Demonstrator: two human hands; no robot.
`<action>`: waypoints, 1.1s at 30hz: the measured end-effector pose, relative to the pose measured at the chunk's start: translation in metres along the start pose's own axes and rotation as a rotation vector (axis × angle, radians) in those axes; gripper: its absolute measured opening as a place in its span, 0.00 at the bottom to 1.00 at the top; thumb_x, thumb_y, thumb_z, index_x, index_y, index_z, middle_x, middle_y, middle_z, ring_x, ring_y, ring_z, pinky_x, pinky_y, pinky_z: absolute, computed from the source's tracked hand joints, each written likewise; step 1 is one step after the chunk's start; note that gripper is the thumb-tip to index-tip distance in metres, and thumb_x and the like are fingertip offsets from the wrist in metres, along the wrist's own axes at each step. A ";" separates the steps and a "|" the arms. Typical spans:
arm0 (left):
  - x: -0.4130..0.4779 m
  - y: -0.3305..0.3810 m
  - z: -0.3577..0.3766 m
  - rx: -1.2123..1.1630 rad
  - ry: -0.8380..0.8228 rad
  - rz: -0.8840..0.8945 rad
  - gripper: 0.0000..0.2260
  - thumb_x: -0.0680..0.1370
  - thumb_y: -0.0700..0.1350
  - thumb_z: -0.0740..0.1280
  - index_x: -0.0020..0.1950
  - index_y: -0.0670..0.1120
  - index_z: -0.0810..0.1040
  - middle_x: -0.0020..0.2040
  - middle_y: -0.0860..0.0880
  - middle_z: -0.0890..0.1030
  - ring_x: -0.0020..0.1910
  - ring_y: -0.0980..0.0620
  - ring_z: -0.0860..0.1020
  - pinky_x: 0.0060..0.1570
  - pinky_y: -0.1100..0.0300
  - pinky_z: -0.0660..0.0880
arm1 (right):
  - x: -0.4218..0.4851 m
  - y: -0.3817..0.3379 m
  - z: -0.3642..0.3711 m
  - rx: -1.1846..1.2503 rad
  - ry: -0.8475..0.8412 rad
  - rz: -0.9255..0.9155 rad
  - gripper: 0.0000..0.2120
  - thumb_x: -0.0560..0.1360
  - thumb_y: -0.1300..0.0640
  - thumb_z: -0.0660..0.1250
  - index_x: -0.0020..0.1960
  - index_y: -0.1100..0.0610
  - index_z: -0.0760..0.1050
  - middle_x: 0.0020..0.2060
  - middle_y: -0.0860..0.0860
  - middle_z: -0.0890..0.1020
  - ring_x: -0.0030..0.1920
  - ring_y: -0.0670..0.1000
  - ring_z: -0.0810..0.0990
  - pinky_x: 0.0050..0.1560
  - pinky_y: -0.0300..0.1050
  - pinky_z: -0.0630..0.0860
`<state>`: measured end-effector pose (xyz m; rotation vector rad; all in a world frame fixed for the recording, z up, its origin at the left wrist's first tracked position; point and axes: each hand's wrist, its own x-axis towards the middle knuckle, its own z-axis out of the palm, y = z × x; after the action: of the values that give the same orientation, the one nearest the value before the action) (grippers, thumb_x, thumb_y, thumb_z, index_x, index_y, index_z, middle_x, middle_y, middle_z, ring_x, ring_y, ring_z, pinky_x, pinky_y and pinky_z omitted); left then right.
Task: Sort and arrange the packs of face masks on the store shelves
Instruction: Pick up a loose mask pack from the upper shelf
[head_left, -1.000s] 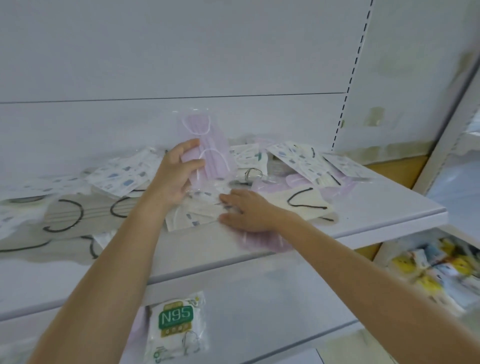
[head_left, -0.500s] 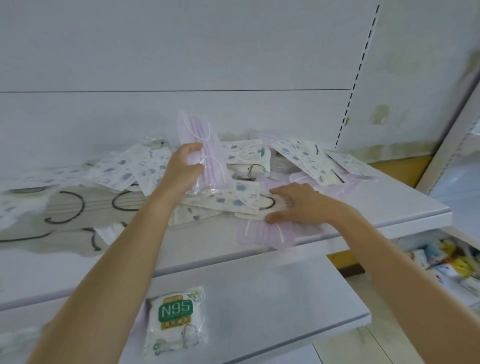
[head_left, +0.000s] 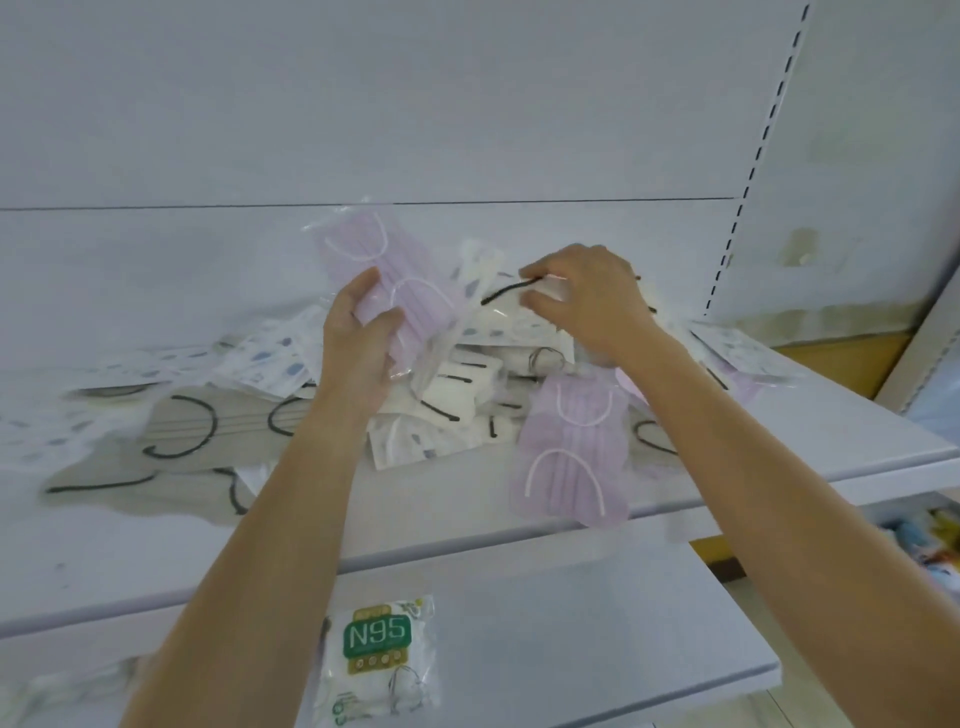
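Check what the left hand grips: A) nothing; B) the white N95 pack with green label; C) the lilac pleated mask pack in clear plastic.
C: the left hand curls thumb and fingers round the lilac pleated mask pack in clear plastic, held tilted upward.

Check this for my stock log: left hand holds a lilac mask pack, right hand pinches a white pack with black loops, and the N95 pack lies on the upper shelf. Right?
Not quite: the head view shows the N95 pack on the lower shelf. The rest stands: the left hand holds a lilac mask pack and the right hand pinches a white pack with black loops.
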<state>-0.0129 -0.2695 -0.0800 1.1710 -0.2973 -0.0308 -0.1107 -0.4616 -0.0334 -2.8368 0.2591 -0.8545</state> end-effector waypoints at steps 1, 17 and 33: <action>0.001 -0.002 -0.001 0.027 -0.003 -0.009 0.19 0.76 0.32 0.63 0.60 0.52 0.72 0.60 0.52 0.75 0.59 0.51 0.76 0.59 0.55 0.75 | 0.008 0.005 0.007 -0.074 -0.056 -0.005 0.19 0.75 0.44 0.63 0.65 0.48 0.73 0.63 0.50 0.74 0.65 0.55 0.68 0.68 0.50 0.59; -0.009 -0.022 0.016 0.793 -0.454 0.052 0.24 0.75 0.30 0.60 0.68 0.49 0.71 0.67 0.51 0.71 0.55 0.41 0.76 0.51 0.60 0.74 | -0.081 0.053 0.011 -0.086 -0.495 0.244 0.26 0.75 0.41 0.62 0.67 0.53 0.65 0.71 0.53 0.64 0.69 0.56 0.61 0.64 0.51 0.62; -0.031 -0.014 0.015 0.842 -0.691 0.163 0.25 0.76 0.31 0.61 0.69 0.51 0.70 0.59 0.47 0.75 0.28 0.54 0.74 0.28 0.74 0.65 | -0.082 0.052 0.023 0.189 -0.172 0.203 0.07 0.75 0.59 0.65 0.49 0.58 0.81 0.54 0.53 0.81 0.56 0.54 0.76 0.59 0.47 0.70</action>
<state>-0.0447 -0.2835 -0.0941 1.9474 -1.0890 -0.1829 -0.1715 -0.4916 -0.1065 -2.6317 0.4113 -0.5592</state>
